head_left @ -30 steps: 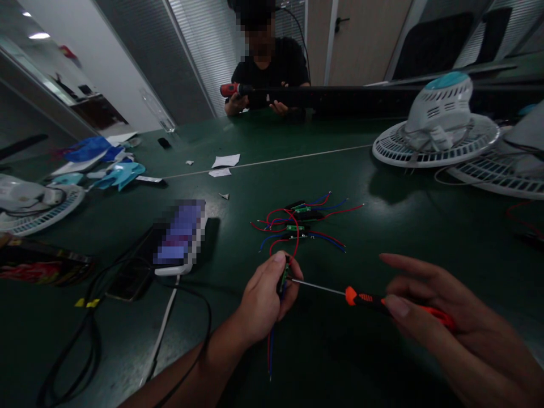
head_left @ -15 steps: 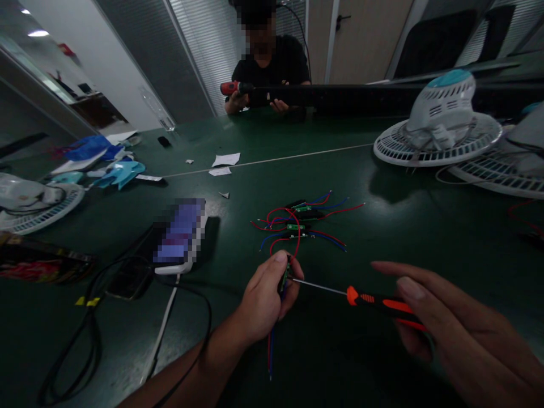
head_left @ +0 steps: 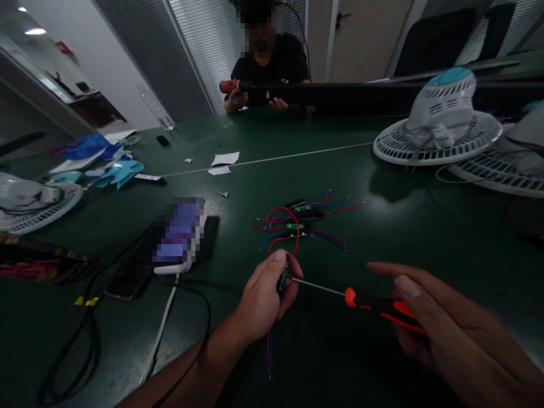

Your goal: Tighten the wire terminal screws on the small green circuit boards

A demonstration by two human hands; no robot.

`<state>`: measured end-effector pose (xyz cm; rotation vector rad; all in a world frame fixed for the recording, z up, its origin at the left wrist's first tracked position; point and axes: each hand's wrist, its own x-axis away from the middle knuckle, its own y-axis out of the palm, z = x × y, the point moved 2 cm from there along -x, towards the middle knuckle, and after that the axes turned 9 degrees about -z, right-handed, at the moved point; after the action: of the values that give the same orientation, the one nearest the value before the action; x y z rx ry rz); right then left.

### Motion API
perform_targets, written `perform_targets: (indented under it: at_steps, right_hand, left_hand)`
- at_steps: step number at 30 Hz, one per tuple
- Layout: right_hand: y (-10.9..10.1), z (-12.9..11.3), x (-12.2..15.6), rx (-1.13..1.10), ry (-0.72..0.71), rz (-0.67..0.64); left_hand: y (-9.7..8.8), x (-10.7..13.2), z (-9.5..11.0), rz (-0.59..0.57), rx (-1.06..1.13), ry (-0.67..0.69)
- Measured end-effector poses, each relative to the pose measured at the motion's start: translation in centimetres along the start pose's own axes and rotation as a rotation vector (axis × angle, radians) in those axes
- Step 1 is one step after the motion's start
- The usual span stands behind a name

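Note:
Between the thumb and fingers of my left hand (head_left: 266, 292) is a small green circuit board (head_left: 282, 280), partly covered by the fingers. Red and blue wires (head_left: 269, 351) hang from its lower end, and a red wire loops up from its top. My right hand (head_left: 450, 323) grips the orange and black handle of a screwdriver (head_left: 374, 303), its index finger stretched out above. The screwdriver's thin shaft points left, and its tip meets the board's edge at my left fingers. Just beyond lie several similar circuit boards (head_left: 296, 226) with red and blue wires.
A phone (head_left: 181, 232) on a white stand and black cables (head_left: 96, 334) lie at left. White fan parts (head_left: 437, 139) stand at back right, another fan part (head_left: 46, 201) at far left. Across the table, a person (head_left: 272, 68) holds a red drill (head_left: 232, 86) beside a long black panel (head_left: 361, 99).
The screwdriver handle has turned about its shaft, showing more black. My right thumb and index finger have shifted slightly left. My left hand holds the board in nearly the same place.

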<state>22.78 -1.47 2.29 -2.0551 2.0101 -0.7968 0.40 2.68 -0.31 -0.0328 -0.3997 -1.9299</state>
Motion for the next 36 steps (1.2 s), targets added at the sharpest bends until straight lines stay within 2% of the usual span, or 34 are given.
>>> perform_targets:
  at_steps: [7,10,16,26,32,36]
  right_hand:
    - [-0.29,0.08,0.16,0.047,-0.089,0.032]
    - [-0.20,0.34,0.28,0.033,-0.060,0.043]
    - [0.12,0.03,0.10,0.024,0.015,-0.020]
    - [-0.36,-0.36,-0.15,0.064,-0.150,0.040]
    - [-0.10,0.27,0.03,-0.006,-0.064,0.038]
    - [0.12,0.04,-0.22,0.094,-0.039,-0.006]
  left_hand:
    - [-0.04,-0.11,-0.19,0.003,-0.003,-0.003]
    - [-0.13,-0.10,-0.30,0.007,-0.008,-0.005]
    - [-0.11,-0.10,-0.21,-0.016,0.009,0.025]
    - [-0.06,0.01,-0.04,-0.020,-0.009,0.024]
    - [0.00,-0.08,0.04,-0.034,-0.010,0.014]
    - [-0.09,-0.10,-0.08,-0.027,0.006,0.017]
